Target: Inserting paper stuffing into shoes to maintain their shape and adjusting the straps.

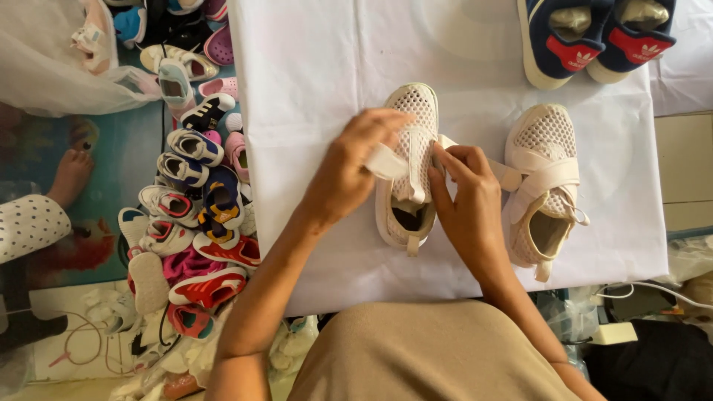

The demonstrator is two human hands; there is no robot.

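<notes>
Two hands on shoe: both work one small cream mesh child's shoe (407, 174) lying near the middle of the white paper-covered worktop (297, 89), toe pointing away from the person.
Shoe strap: cream fabric strap (388, 160) lies pulled across the shoe's upper.
Left hand: left hand (347, 169) reaches in from the shoe's left, fingers (386, 119) curled over the mesh upper and closed on the strap end.
Right hand: right hand (469, 200) sits at the shoe's right edge, fingers (445, 160) pinched together on the other part of the strap.
Matching shoe: second cream mesh shoe with crossed strap (542, 182) lies just beside, to the right, same heading, not touched.
Far edge: pair of navy sneakers with red heel tabs and white soles (594, 33) at the top right of the worktop, well apart from the hands.
Floor, left: heap of small multicoloured children's shoes (193, 193) on the floor beside the worktop.
Top left: clear plastic bag (52, 67) holding more shoes.
Other person: bare foot (70, 174) and spotted white trouser leg (30, 223) at the left edge.
</notes>
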